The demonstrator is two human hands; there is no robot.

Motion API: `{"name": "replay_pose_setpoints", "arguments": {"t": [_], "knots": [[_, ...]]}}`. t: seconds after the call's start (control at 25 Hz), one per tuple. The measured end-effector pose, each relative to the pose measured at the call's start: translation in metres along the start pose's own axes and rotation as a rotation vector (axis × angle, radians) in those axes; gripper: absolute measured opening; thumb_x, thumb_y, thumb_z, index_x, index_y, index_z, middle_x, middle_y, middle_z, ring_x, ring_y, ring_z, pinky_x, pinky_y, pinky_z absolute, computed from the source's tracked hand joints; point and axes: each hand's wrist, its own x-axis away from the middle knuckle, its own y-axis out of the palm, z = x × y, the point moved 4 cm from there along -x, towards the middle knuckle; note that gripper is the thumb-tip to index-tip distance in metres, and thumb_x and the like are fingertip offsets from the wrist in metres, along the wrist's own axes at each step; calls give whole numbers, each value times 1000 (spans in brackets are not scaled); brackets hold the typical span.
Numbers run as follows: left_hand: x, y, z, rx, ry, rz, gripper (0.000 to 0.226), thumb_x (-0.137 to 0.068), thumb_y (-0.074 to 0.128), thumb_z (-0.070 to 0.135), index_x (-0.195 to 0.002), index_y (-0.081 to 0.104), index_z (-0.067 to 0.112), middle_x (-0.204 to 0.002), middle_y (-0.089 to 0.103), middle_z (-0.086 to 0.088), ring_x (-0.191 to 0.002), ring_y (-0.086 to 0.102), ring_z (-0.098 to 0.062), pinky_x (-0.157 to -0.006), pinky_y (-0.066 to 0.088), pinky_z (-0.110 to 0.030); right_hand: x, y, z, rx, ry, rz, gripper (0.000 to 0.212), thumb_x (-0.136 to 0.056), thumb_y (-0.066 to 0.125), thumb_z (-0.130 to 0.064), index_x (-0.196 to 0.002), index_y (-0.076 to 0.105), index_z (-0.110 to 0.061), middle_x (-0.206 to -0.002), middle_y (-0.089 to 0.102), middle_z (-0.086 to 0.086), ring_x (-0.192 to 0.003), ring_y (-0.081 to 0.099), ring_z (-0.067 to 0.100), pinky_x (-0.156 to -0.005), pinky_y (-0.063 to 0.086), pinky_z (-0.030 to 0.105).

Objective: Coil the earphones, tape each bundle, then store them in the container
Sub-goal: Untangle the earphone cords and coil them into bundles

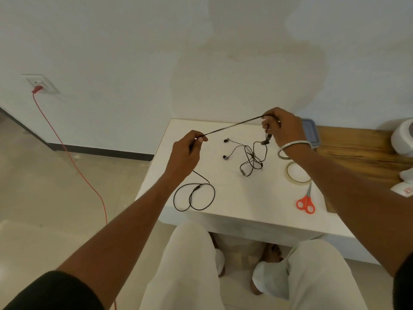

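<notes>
A black earphone cable (232, 125) is stretched taut in the air between my two hands above the white table (245, 204). My left hand (185, 153) pinches one end of the taut stretch, and the rest of the cable drops from it into loose loops (194, 196) on the table. My right hand (282, 128) grips the other end, with the earbuds (267, 139) dangling below its fingers. A second black earphone set (248, 156) lies tangled on the table between my hands. A blue-lidded container (311, 133) sits behind my right wrist.
A roll of clear tape (298, 173) and orange-handled scissors (306, 203) lie on the table's right side. A wooden surface (357, 151) adjoins on the right with white objects (404, 137) on it. A red cord (73, 162) runs from a wall socket down across the floor.
</notes>
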Motion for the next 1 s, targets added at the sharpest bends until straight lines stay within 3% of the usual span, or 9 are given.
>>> {"name": "replay_pose_setpoints", "arguments": {"t": [0.12, 0.28, 0.44, 0.64, 0.72, 0.8, 0.88, 1.0], "knots": [[0, -1, -4, -36, -1, -17, 19, -101, 43, 18, -99, 62, 18, -59, 43, -19, -49, 32, -20, -47, 29, -28, -2, 5, 5, 42, 63, -99, 19, -94, 47, -7, -86, 64, -7, -86, 68, 19, -79, 64, 32, -71, 54, 37], [-1, -3, -8, -81, 1, -8, 19, -101, 42, 17, -99, 61, 16, -56, 41, -6, -47, 33, -17, -46, 29, -27, 1, -4, -2, 207, -32, -15, 18, -96, 49, -14, -97, 66, -7, -81, 70, 13, -75, 66, 26, -69, 53, 29], [-5, -10, -20, -115, -19, 43, 20, -101, 41, 16, -98, 60, 15, -53, 40, 3, -46, 32, -16, -46, 29, -29, 1, -7, -6, 300, -75, -50, 19, -96, 50, -17, -98, 65, -4, -87, 67, 15, -71, 61, 25, -68, 53, 37], [-7, -14, -30, -207, -60, 69, 21, -102, 39, 13, -98, 60, 12, -54, 43, 4, -44, 34, -14, -47, 31, -29, 8, -6, -5, 398, -17, -230, 28, -98, 47, -29, -92, 66, -9, -67, 60, 2, -55, 59, 22, -58, 49, 32], [-9, -12, -40, -281, -119, 67, 20, -100, 40, 11, -99, 61, 13, -66, 52, 1, -57, 49, -17, -56, 39, -28, 11, -4, -5, 387, 11, -297, 30, -98, 46, -30, -87, 66, -11, -64, 54, -2, -50, 51, 15, -53, 43, 26], [-12, -8, -55, -385, -239, 21, 18, -97, 46, 10, -103, 63, 15, -96, 60, -6, -88, 60, -23, -77, 47, -33, 17, 1, -3, 170, 138, -399, 30, -98, 45, -30, -87, 66, -11, -65, 49, 1, -46, 47, 15, -47, 38, 23], [-11, -1, -58, -441, -319, -50, 25, -93, 55, 11, -117, 60, 15, -123, 53, -11, -114, 54, -27, -98, 43, -40, 25, 9, -7, -92, 267, -512, 29, -99, 45, -29, -88, 64, -10, -60, 39, 1, -44, 40, 14, -44, 33, 23], [-8, 21, -29, -320, -94, -231, 63, -86, 64, 10, -144, 38, 12, -148, 35, -7, -137, 34, -22, -115, 28, -31, 35, 26, -18, -287, 350, -646, 29, -99, 44, -31, -90, 60, -9, -57, 33, 0, -44, 33, 14, -44, 29, 22]]}}
